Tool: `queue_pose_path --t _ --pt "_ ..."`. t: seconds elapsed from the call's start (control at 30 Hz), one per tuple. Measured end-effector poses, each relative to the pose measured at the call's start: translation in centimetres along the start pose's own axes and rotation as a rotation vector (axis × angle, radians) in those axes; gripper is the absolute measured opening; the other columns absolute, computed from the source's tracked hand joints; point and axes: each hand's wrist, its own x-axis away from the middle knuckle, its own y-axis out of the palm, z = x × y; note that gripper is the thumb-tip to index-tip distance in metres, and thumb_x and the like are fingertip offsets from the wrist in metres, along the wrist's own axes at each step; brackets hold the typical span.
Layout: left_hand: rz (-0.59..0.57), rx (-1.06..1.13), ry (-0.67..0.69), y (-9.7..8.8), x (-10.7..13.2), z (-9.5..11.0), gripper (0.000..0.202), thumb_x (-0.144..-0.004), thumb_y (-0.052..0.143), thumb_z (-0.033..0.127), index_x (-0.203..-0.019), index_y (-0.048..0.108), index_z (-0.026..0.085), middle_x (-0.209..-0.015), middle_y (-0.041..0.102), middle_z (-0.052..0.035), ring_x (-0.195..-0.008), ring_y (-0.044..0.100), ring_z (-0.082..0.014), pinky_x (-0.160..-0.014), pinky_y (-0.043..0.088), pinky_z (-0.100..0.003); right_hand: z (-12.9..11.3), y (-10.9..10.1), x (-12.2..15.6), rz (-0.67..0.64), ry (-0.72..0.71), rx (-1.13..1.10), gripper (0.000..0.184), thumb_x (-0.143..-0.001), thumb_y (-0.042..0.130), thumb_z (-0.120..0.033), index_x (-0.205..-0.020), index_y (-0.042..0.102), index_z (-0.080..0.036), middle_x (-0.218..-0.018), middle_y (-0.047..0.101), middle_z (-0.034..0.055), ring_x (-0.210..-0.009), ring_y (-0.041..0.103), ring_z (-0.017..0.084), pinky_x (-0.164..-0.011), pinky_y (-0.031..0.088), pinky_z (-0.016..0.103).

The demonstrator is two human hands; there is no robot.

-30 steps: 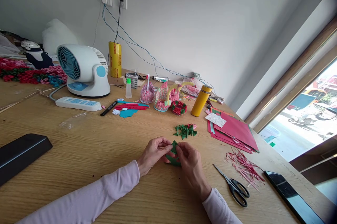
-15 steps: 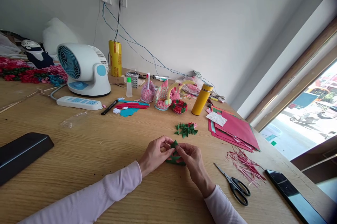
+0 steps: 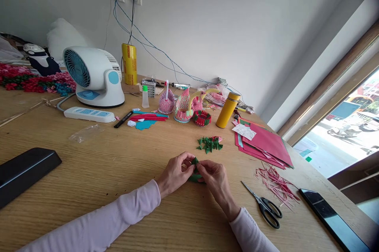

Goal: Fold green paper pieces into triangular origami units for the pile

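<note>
My left hand (image 3: 175, 173) and my right hand (image 3: 217, 178) meet at the front middle of the wooden table. Between their fingertips they pinch a small green folded paper piece (image 3: 194, 161) with a pointed top. Just below it shows a green paper band (image 3: 195, 178), partly hidden by my fingers; I cannot tell whether the two are joined. Beyond my hands lies a loose pile of green folded paper triangles (image 3: 209, 144) with a bit of pink. Farther back sits a small red and green ring of folded paper (image 3: 202, 118).
Scissors (image 3: 265, 206), red paper strips (image 3: 276, 185) and a phone (image 3: 328, 216) lie on the right. Behind them are red paper sheets (image 3: 266, 143) and a yellow flask (image 3: 227, 110). Folded paper swans (image 3: 183, 108) stand at the back. A fan (image 3: 96, 76) and power strip (image 3: 89, 114) are left.
My right fingertips have shifted slightly left over the green paper piece, and less of the band below shows. Both hands keep their pinch.
</note>
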Motion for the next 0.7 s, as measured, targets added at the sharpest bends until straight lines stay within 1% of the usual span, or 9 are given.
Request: queue_pose_path --t 0.17,0.3,0.43,0.57,0.7 --pt "-0.034 0.033 -0.013 -0.1 0.0 0.3 0.023 -0.075 0.051 0.018 -0.096 0.057 0.013 -0.082 0.062 -0.0044 -0.069 0.060 -0.0131 -0.062 0.050 -0.023 -0.1 0.0 0.2 0.025 -0.020 0.024 0.033 -0.075 0.061 -0.045 -0.077 0.069 -0.013 -0.065 0.067 0.0058 -0.061 0.065 0.021 -0.048 0.055 0.027" --pt "-0.049 0.037 -0.011 -0.2 0.1 0.4 0.025 -0.074 0.048 0.015 -0.097 0.057 0.013 -0.084 0.063 -0.0050 -0.072 0.061 -0.0138 -0.064 0.050 -0.023 0.0 0.1 0.1 0.027 -0.054 0.092 0.028 -0.078 0.058 -0.038 -0.076 0.068 -0.013 -0.063 0.066 0.0056 -0.057 0.063 0.019 -0.046 0.052 0.025" --pt "-0.019 -0.075 0.013 -0.2 0.1 0.7 0.026 -0.071 0.046 0.011 -0.093 0.060 0.014 -0.078 0.063 -0.0028 -0.069 0.059 -0.0128 -0.061 0.047 -0.021 0.0 0.5 0.2 0.049 -0.160 0.230 0.021 -0.080 0.054 -0.030 -0.076 0.068 -0.014 -0.062 0.066 0.0035 -0.056 0.062 0.016 -0.050 0.049 0.022" --pt "0.019 -0.189 0.034 -0.2 0.0 0.7 0.019 -0.072 0.047 0.013 -0.085 0.061 0.015 -0.068 0.062 -0.0005 -0.061 0.056 -0.0118 -0.057 0.043 -0.020 -0.5 0.8 0.5 0.080 -0.277 0.342 0.016 -0.079 0.053 -0.022 -0.073 0.067 -0.015 -0.063 0.067 0.0020 -0.055 0.061 0.014 -0.053 0.046 0.019" --pt "0.008 -0.162 0.027 -0.1 -0.1 0.3 0.018 -0.075 0.047 0.017 -0.084 0.062 0.015 -0.067 0.063 -0.0010 -0.059 0.058 -0.0123 -0.056 0.044 -0.021 -1.0 0.8 0.6 0.105 -0.313 0.373 0.015 -0.080 0.052 -0.020 -0.071 0.063 -0.016 -0.062 0.066 0.0014 -0.054 0.061 0.013 -0.051 0.044 0.018"
